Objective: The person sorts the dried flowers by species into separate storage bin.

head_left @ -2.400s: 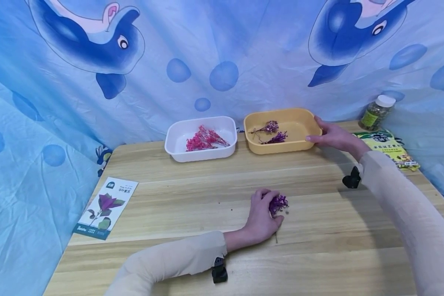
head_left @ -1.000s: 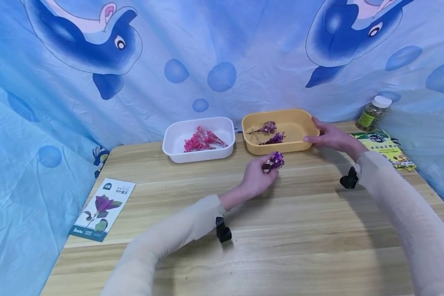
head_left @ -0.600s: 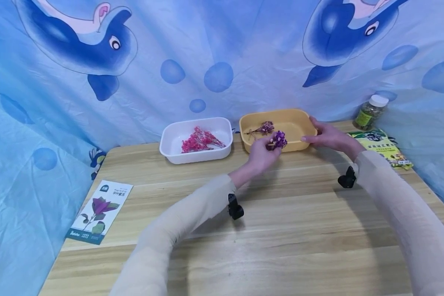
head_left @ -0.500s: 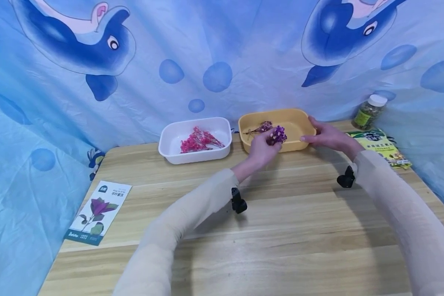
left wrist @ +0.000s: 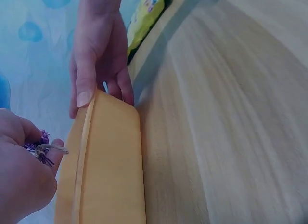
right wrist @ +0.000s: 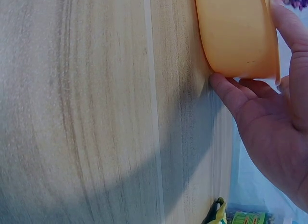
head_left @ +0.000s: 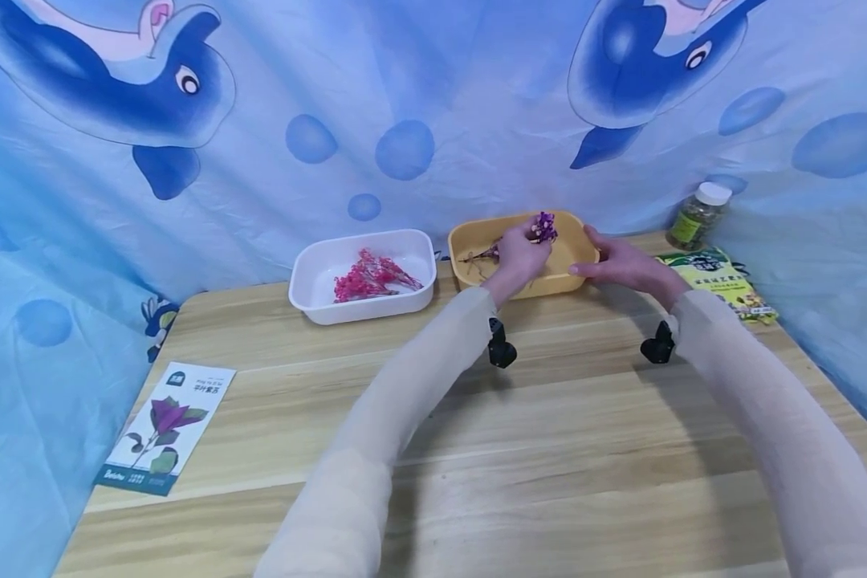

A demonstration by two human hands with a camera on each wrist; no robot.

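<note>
My left hand (head_left: 520, 258) pinches a small bunch of purple dried flowers (head_left: 546, 226) above the yellow tray (head_left: 555, 286). In the left wrist view, twine (left wrist: 57, 148) is tied round its stems, between thumb and fingers. My right hand (head_left: 627, 266) grips the tray's right end, thumb at the rim and fingers against the outer wall, as the right wrist view also shows. Inside the tray lies another purple sprig (head_left: 482, 254), partly covered by my left hand. The second sprig there is hidden behind that hand.
To the left of the yellow tray stands a white tray (head_left: 303, 299) with pink dried flowers (head_left: 372, 277). A jar (head_left: 698, 217) with a white lid and a yellow packet (head_left: 722, 282) are at the right. A flower-printed card (head_left: 164, 425) lies at the left on the wooden table (head_left: 549, 449).
My left hand has picked the purple bunch up from the table and carried it forward, over the yellow tray. The right hand has kept its grip on the tray. The view has shifted slightly right.
</note>
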